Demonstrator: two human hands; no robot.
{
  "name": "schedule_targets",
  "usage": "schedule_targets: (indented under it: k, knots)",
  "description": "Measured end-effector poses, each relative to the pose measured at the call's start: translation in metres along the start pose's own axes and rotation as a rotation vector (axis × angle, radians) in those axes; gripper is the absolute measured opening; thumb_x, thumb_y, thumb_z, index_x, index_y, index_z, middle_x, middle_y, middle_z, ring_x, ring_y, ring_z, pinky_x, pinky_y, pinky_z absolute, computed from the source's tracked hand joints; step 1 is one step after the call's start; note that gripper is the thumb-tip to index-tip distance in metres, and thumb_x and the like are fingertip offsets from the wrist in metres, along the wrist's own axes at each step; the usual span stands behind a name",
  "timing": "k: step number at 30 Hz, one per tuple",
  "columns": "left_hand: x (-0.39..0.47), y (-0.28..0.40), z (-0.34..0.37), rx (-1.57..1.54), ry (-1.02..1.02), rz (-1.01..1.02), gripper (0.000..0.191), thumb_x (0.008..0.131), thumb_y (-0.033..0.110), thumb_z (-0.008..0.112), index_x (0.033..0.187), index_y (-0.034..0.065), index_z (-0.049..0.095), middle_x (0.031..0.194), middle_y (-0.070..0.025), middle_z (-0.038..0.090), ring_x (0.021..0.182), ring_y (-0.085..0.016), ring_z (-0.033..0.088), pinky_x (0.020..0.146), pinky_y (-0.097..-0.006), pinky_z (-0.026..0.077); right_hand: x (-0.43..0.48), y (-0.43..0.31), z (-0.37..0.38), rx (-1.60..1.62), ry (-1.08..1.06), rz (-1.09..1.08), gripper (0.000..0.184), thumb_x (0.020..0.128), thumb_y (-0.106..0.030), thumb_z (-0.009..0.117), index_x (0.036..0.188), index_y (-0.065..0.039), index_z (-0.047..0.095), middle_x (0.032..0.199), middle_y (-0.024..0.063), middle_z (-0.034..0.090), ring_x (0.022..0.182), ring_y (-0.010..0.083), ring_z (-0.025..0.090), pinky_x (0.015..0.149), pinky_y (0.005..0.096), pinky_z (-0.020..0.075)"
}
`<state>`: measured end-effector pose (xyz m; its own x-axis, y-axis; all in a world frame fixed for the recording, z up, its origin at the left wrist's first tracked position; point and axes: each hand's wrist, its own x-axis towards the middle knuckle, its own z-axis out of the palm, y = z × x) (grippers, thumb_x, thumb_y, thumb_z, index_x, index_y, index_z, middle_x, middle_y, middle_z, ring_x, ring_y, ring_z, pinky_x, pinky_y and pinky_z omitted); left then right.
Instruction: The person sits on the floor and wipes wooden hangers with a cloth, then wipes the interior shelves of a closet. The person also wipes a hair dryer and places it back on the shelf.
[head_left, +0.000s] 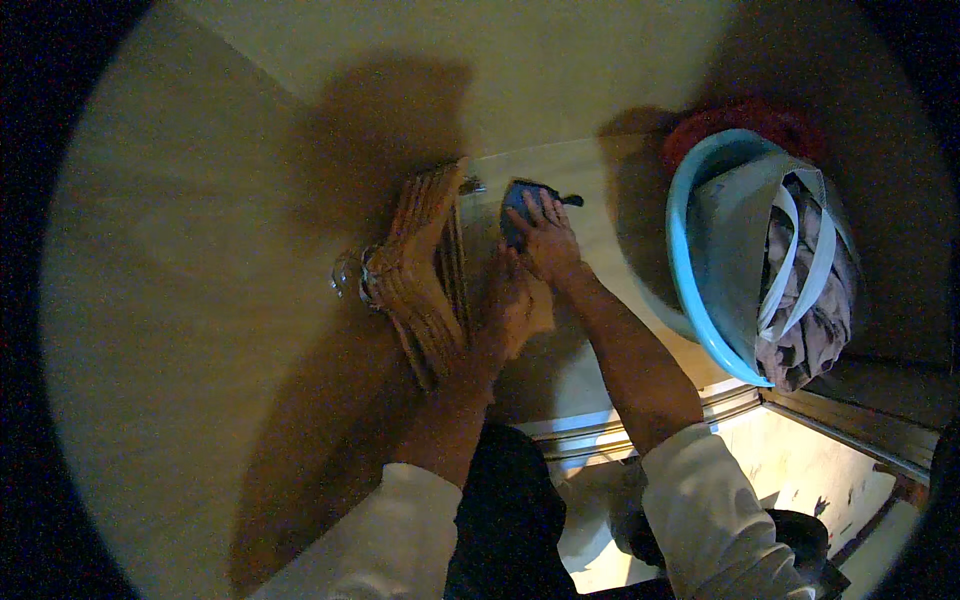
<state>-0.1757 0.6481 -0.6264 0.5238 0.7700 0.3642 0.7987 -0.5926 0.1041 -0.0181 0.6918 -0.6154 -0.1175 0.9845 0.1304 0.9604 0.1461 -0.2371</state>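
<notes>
My right hand (553, 244) lies with its fingers spread on top of a small dark blue fabric item (517, 196), maybe a pouch or a folded umbrella. A short black strap or handle (573, 200) sticks out at its far right corner. Just nearer to me, my left hand (514, 300) is beside the item's near end. Shadow hides its fingers, so a grip cannot be told. Close on the left, a stack of wooden clothes hangers (424, 262) leans with metal hooks (367, 277) towards the left wall.
A light blue plastic basin (682, 247) is tilted on the right. Inside it is a pale bag (731, 247) with white handles and crumpled clothes (810, 315). Red fabric (750, 120) shows behind. Sliding-door tracks (592, 439) cross the near edge; the left wall (172, 300) stands close.
</notes>
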Motion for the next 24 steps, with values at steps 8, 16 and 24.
schedule_targets:
  k: [8, 16, 24]
  knots:
    - [0.003, 0.029, -0.001, -0.191, -0.111, -0.249, 0.049, 0.096, 0.022, 0.058, 0.141, 0.0028, 0.054, 0.157, -0.0258, 0.038, 0.141, -0.045, 0.041, 0.111, -0.0504, 0.041, 0.048, 0.012, -0.013, -0.034, 0.097, -0.057, 0.065, 0.092, -0.040, 0.061, 0.152, -0.024, 0.044, 0.165, 0.0183, 0.027, 0.151, 0.0457, 0.021, 0.123, 0.0582, 0.0168]
    - [0.016, 0.023, -0.034, -0.140, -0.089, -0.140, 0.051, 0.087, 0.021, 0.067, 0.134, 0.0036, 0.058, 0.159, -0.0263, 0.035, 0.145, -0.044, 0.037, 0.114, -0.0547, 0.036, 0.075, 0.045, 0.002, -0.046, -0.058, 0.160, 0.064, 0.102, -0.046, 0.041, 0.158, -0.015, 0.036, 0.168, 0.0166, 0.022, 0.155, 0.0394, 0.015, 0.125, 0.0549, 0.0100]
    - [0.024, 0.027, -0.050, -0.211, -0.076, -0.182, 0.048, 0.084, 0.008, 0.064, 0.131, -0.0007, 0.058, 0.157, -0.0284, 0.036, 0.147, -0.046, 0.035, 0.117, -0.0596, 0.031, 0.043, 0.152, 0.010, -0.464, 0.175, 0.432, 0.074, 0.098, -0.043, 0.044, 0.155, 0.002, 0.034, 0.159, 0.0356, 0.025, 0.150, 0.0567, 0.012, 0.121, 0.0670, 0.0073]
